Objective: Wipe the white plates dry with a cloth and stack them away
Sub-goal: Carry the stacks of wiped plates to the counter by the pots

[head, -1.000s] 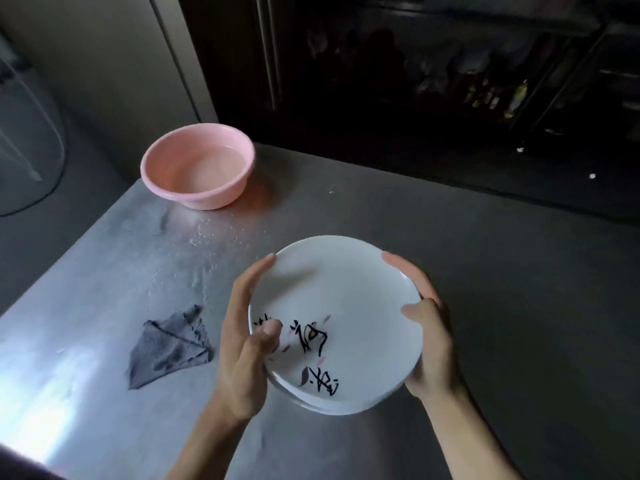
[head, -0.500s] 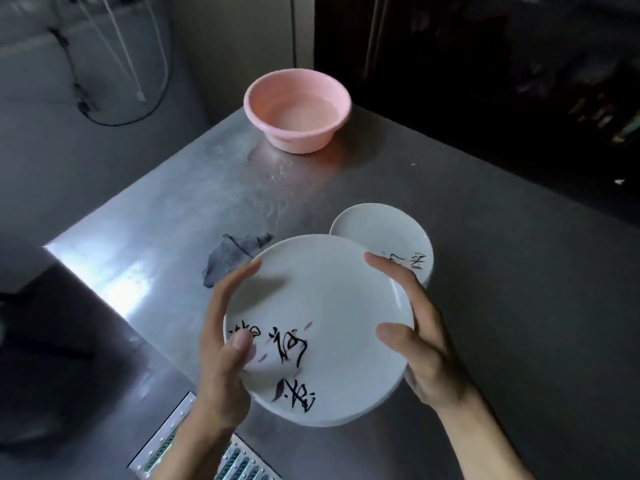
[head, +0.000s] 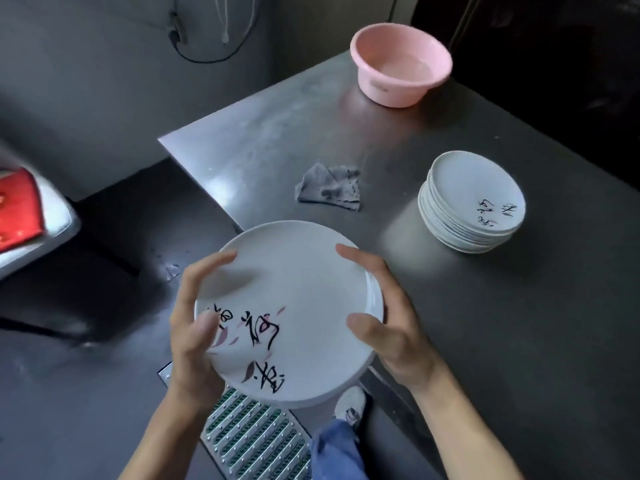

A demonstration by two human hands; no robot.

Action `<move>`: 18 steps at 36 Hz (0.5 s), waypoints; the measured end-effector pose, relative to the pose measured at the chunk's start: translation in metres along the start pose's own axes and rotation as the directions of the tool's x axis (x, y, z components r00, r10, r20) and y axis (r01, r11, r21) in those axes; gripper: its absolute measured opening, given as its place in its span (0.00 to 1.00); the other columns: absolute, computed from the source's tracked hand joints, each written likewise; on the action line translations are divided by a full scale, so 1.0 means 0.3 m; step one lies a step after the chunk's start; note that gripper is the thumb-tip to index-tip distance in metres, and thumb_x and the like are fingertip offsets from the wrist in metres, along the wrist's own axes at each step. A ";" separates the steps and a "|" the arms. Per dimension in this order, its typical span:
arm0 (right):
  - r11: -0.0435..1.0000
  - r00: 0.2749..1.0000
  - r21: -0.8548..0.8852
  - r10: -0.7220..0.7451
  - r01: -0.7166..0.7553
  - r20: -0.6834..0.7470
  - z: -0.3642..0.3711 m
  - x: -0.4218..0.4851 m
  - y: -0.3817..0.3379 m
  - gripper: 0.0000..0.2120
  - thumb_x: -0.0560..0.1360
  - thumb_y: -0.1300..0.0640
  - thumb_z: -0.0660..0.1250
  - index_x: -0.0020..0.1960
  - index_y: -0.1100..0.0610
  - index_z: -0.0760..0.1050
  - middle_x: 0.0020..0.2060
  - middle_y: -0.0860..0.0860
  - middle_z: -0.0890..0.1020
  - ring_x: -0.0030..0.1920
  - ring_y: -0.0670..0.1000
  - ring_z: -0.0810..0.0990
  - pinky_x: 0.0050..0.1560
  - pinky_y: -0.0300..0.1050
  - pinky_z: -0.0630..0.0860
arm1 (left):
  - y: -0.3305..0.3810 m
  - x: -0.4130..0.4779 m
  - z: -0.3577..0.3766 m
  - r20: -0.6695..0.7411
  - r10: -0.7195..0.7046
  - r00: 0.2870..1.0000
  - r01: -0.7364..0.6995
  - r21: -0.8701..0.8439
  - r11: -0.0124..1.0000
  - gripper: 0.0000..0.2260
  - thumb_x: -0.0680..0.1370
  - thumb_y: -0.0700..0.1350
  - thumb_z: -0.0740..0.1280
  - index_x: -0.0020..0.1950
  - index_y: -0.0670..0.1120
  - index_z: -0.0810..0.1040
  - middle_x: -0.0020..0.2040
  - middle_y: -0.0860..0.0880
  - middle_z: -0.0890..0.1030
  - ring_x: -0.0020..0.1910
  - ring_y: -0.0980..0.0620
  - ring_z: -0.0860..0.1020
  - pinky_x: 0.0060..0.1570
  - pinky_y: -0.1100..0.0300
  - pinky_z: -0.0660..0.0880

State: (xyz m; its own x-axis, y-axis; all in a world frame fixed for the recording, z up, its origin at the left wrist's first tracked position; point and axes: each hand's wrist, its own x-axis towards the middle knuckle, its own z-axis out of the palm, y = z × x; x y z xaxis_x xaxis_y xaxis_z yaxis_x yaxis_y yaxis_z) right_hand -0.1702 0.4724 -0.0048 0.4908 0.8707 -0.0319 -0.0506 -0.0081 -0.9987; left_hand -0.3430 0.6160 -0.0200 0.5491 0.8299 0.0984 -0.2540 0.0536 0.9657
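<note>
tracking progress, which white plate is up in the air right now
The plate gripped at its rim by the left hand and right hand. The other plates sit stacked on the steel table.

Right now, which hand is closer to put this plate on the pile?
Right. The right hand holds the plate on the side nearest the stack; the left hand is farther away.

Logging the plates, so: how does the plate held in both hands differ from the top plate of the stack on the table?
The held plate is up in the air, gripped at its rim by the left hand and right hand; the top plate rests on a stack on the table. The held plate is tipped up toward the camera; the top plate lies nearly flat. Both are white with black brush writing.
</note>
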 end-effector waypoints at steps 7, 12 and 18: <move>0.995 0.995 -0.074 0.071 -0.066 0.069 0.186 -0.067 0.168 0.33 0.68 0.50 0.70 0.72 0.47 0.70 0.68 0.54 0.74 0.68 0.57 0.74 0.66 0.57 0.73 | -0.113 -0.152 -0.223 -0.052 -0.028 0.998 0.029 0.012 1.000 0.41 0.67 0.69 0.72 0.64 0.38 0.74 0.53 0.31 0.76 0.49 0.39 0.77 0.48 0.45 0.70; 0.990 0.986 -0.056 0.137 -0.132 0.092 0.276 -0.116 0.299 0.39 0.67 0.35 0.74 0.73 0.48 0.68 0.70 0.53 0.72 0.71 0.57 0.72 0.69 0.58 0.71 | -0.226 -0.242 -0.337 -0.076 -0.036 0.996 0.040 0.049 0.998 0.43 0.70 0.71 0.68 0.63 0.32 0.73 0.57 0.48 0.80 0.51 0.46 0.79 0.47 0.54 0.74; 0.973 0.967 -0.015 0.231 -0.231 0.111 0.315 -0.185 0.496 0.41 0.67 0.36 0.75 0.74 0.51 0.67 0.69 0.55 0.74 0.69 0.57 0.74 0.65 0.52 0.74 | -0.404 -0.348 -0.418 -0.131 -0.038 0.991 0.042 0.022 0.999 0.25 0.69 0.57 0.67 0.61 0.45 0.78 0.54 0.55 0.81 0.52 0.53 0.80 0.50 0.61 0.77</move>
State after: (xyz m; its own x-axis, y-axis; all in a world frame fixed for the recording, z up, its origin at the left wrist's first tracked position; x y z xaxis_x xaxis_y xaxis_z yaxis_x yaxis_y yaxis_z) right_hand -0.2871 0.4692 -0.1479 0.3663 0.8942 -0.2573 -0.1496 -0.2164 -0.9648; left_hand -0.4694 0.5925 -0.1773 0.4491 0.8930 0.0288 -0.2137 0.0760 0.9739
